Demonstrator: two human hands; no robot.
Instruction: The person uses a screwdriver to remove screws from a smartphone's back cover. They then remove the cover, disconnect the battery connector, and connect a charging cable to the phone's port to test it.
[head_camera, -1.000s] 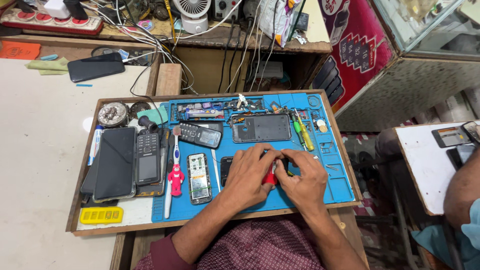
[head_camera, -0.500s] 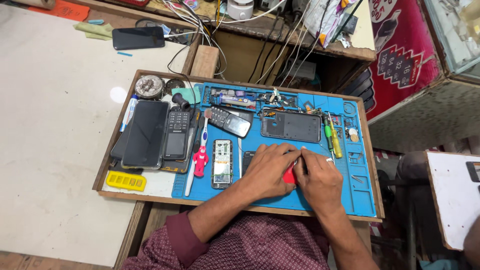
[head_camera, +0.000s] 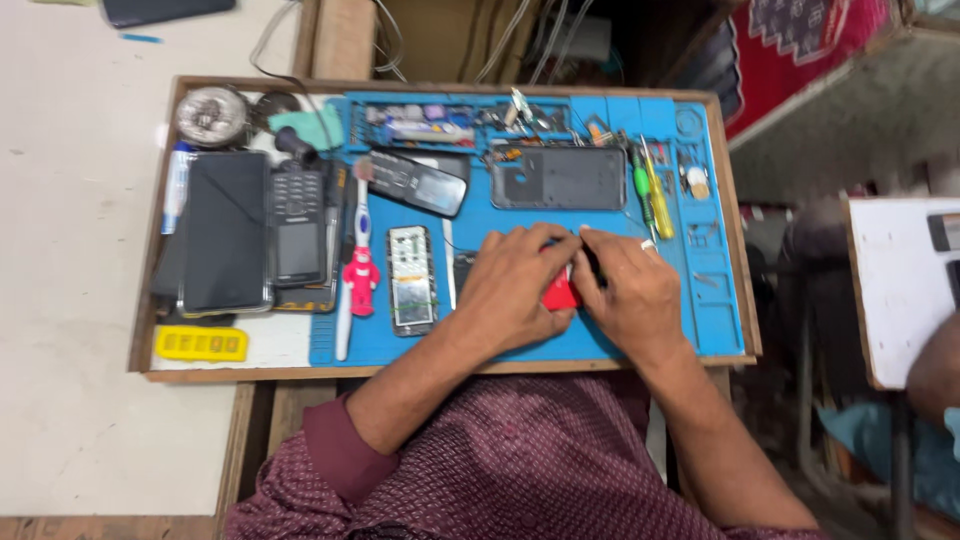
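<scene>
1. Compared with half a second ago, our view has dropped lower and closer over the bench, so the blue repair mat (head_camera: 700, 320) now fills most of the frame and the far shelf is mostly cut off. The hands themselves have barely shifted; they're still bunched over the same spot, so we'd guess the fiddly work is still going on.
2. Our left hand (head_camera: 515, 290) lies knuckles up, fingers curled down and pinching the small red object (head_camera: 560, 293) from its left side. Only a sliver of red shows between the hands.
3. Our right hand (head_camera: 625, 290) meets it from the other side, fingers (head_camera: 600, 240) bent and closed in against the red piece too. Whether it holds a tool there, we can't tell; something dark peeks out by the thumb.
4. The red object sits low on the mat's middle, just below the dark phone back cover (head_camera: 558, 178).
5. Left of us: a bare circuit board (head_camera: 410, 278), a toothbrush (head_camera: 352, 270) with a red figure on it, a keypad phone (head_camera: 298, 225) and a black smartphone (head_camera: 225, 232). Green and yellow screwdrivers (head_camera: 650, 192) lie right of the cover.
</scene>
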